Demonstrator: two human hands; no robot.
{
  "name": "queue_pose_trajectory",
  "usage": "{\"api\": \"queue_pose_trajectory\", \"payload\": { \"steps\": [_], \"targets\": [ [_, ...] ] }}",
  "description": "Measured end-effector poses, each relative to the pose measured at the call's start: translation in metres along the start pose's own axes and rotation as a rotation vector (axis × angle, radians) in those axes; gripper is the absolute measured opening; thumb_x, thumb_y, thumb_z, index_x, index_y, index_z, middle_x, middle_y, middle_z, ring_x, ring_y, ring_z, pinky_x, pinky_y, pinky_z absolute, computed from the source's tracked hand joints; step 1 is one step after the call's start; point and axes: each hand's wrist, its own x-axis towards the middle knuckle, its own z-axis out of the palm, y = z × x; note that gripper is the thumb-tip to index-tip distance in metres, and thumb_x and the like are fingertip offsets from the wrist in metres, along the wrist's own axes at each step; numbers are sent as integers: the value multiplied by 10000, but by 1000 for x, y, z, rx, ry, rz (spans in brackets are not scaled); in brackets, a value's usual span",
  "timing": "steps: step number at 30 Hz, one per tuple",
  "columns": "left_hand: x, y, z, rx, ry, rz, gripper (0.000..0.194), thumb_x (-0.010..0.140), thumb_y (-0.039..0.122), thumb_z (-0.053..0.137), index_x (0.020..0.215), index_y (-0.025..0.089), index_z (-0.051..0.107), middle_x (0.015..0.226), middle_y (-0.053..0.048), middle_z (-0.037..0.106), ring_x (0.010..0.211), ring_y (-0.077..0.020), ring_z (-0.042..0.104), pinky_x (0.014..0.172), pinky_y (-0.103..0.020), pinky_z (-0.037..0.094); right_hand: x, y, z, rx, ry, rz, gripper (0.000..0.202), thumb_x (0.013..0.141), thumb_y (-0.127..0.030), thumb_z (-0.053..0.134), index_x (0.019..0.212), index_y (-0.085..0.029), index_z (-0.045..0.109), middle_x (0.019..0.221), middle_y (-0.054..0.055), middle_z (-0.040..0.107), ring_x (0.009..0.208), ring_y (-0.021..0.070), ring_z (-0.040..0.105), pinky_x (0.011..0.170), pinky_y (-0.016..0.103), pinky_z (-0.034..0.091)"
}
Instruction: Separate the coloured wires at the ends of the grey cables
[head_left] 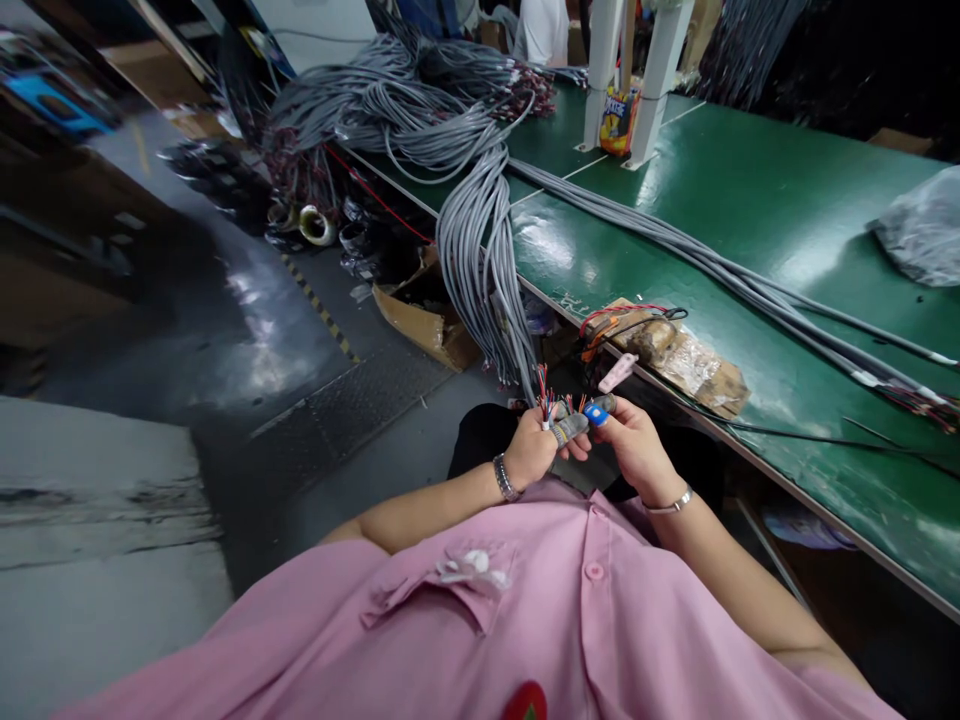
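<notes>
Pink shirt fabric (540,610) fills the foreground; beyond it, just off the worktop (750,200), the left hand (535,446) has its grip clamped on coloured wires (544,388). At their side sits the right hand (639,450), whether pinching a strand I cannot tell. Those wires already stand loose and fanned; handling looks midway, with many grey cables (480,225) heaped nearby.

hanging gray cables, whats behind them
Part of an open cardboard box shows behind the hanging gray cables, jutting out to their left. The cables hide its right side and whatever else is directly behind them.
</notes>
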Motion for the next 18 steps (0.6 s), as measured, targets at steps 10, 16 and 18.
{"api": "queue_pose_trajectory", "payload": {
  "steps": [10,16,18],
  "targets": [
    [-2,-3,1,-32,48,40,376,803,490,662,708,131,606,640,-65,700,497,-137,648,418,-195,381,0,8,-3,101,45,30,209,743,-368,767,730,-194,653,632,-32,545,564,96,441,547,237,394],
    [-2,15,2,-86,40,46,350,762,447,717,668,133,595,567,-24,658,422,-112,600,391,-190,364,12,-5,-15,382,79,115,468,780,-670,600,849,-210,652,752,2,614,548,102,487,516,232,471],
    [-1,19,4,-91,22,54,338,755,438,726,683,132,603,560,-18,654,410,-109,589,388,-192,369,19,-13,-18,384,72,165,520,753,-716,590,853,-209,652,758,9,625,544,103,500,496,225,484]
  ]
}}
